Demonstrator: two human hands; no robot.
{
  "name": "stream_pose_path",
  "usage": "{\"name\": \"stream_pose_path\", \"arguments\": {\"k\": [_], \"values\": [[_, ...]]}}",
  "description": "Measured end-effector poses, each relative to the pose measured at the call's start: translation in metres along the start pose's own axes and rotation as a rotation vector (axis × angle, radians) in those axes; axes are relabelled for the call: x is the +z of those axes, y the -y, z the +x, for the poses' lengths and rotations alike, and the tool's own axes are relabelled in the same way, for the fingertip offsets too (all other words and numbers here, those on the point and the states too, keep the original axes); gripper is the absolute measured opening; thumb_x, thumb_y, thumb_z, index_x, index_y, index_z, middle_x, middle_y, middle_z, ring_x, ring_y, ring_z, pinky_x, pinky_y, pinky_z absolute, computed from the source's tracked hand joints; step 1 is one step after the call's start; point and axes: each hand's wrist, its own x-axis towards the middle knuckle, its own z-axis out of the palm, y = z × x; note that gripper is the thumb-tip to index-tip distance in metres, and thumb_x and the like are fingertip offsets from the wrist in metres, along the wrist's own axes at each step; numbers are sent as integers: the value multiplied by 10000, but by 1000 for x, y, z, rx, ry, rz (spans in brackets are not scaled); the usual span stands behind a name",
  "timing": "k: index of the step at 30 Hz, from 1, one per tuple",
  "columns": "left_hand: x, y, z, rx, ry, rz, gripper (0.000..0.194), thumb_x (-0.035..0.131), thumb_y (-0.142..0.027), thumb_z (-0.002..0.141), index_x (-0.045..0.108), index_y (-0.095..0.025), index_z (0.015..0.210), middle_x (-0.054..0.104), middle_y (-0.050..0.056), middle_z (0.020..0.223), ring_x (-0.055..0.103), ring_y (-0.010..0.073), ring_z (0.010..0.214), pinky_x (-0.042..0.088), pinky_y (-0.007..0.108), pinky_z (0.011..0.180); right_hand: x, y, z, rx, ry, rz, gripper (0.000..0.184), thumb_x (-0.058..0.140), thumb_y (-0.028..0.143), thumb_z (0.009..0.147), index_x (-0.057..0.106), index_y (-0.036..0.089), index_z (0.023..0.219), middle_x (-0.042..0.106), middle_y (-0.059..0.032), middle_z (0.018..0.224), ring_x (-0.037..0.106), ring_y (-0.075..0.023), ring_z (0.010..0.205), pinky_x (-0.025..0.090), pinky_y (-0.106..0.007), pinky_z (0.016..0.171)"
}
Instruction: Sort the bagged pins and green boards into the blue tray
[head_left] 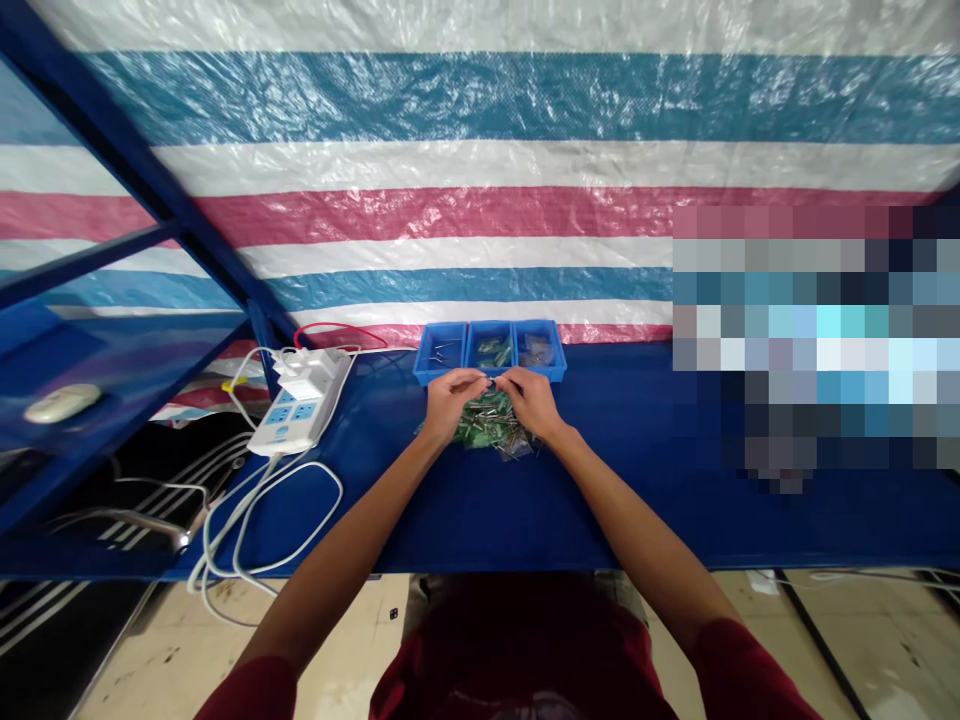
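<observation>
"Where's the small piece point(492, 383)?"

"Between the fingertips of both hands, above the near side of the blue tray point(556, 375). The left hand point(448, 402) and right hand point(532, 398) each pinch at it."

"Which way does it point?"

"Too small to tell, long axis included."

"And the edges?"

"The tray's three compartments run left to right beyond the hands, by the striped sheet point(450, 215). The pile of metal pieces and packets point(491, 428) lies just nearer."

"Room to move?"

"Tabletop point(622, 450) shows on both sides of the pile; the power strip point(296, 425) stands well apart, left."
</observation>
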Motion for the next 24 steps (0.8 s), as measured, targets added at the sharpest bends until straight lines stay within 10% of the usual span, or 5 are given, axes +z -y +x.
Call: {"name": "stream_pose_path", "arguments": {"k": [15, 24], "values": [[-13, -16, -5, 426, 195, 549, 291, 528, -411, 910, 708, -188, 961, 673, 55, 864, 618, 158, 764, 489, 278, 728, -9, 2, -6, 116, -123, -106, 449, 350, 388, 981, 617, 184, 682, 630, -42, 677, 587, -156, 654, 391, -258, 651], [-6, -17, -9, 138, 24, 183, 276, 704, -402, 761, 661, -174, 910, 629, -33, 571, 578, 109, 459, 470, 218, 505, -3, 2, -9, -73, -56, 42, 299, 457, 385, 946, 681, 188, 931, 662, -55, 791, 587, -163, 686, 448, -271, 664]]}}
